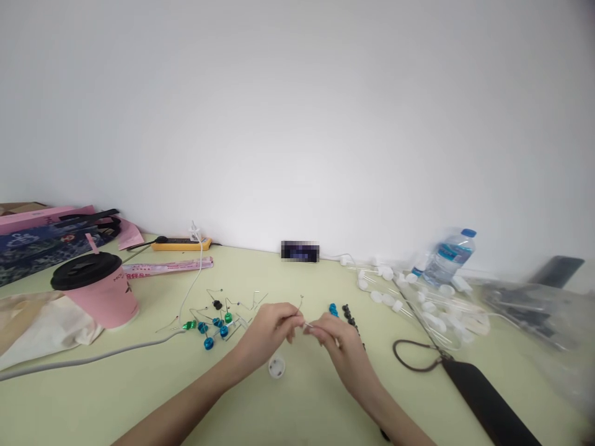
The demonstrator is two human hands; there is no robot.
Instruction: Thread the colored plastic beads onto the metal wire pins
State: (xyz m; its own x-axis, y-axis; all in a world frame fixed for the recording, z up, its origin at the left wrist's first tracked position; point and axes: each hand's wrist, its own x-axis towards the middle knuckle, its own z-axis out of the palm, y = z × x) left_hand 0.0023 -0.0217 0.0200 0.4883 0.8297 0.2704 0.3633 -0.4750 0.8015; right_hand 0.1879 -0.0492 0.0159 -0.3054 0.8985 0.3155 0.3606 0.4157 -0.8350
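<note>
My left hand (269,331) and my right hand (335,342) meet over the pale green table (139,396), both pinched on a thin metal wire (302,313) that runs between the fingertips and sticks up at its far end. Left of my hands lie several bent wires with blue and green beads (214,325) on them. A blue bead (333,309) and a row of small black beads (349,316) lie just beyond my right hand. A small white cap (276,367) sits on the table under my wrists.
A pink cup with a black lid (97,288) stands at left beside a cloth bag (37,325). A grey cable (93,357) crosses the left side. Clear tubes with white caps (418,300), a water bottle (449,255) and a black pouch (488,402) lie at right.
</note>
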